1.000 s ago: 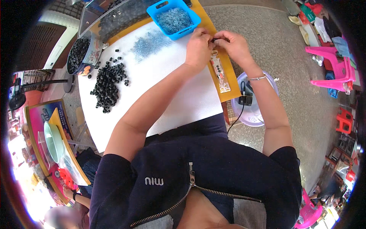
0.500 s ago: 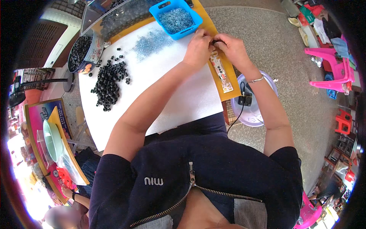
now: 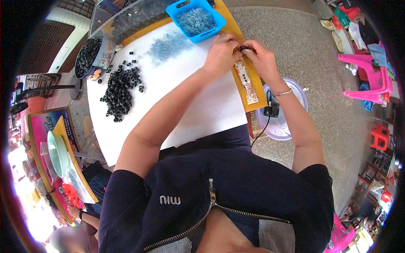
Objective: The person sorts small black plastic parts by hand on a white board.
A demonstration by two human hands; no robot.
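My left hand [image 3: 221, 54] and my right hand [image 3: 261, 60] meet over the yellow strip at the table's right edge, fingertips nearly touching. The right fingers pinch a small black piece [image 3: 243, 49] like those in the pile. My left fingers are pinched too, hiding what they hold. Just below the hands lies a narrow white printed wrapper [image 3: 246, 84]. Beyond my left hand stands a bright blue basket [image 3: 197, 39] filled with tiny clear bluish pieces. More clear pieces [image 3: 166, 47] are spread over the white sheet [image 3: 190, 101]. Left of them lies a pile of small black cylindrical parts [image 3: 120, 92].
A printed tub [image 3: 100, 63] of black parts stands at the sheet's left corner. Right of the table is a lilac basin [image 3: 280, 126] with a black adapter [image 3: 272, 110]. Pink stools [image 3: 371, 78] stand further right. Another person's hand [image 3: 75, 211] shows at lower left.
My right hand has shifted slightly to the right, and the black piece shows a little more between the fingertips. The left hand stays nearly in place.
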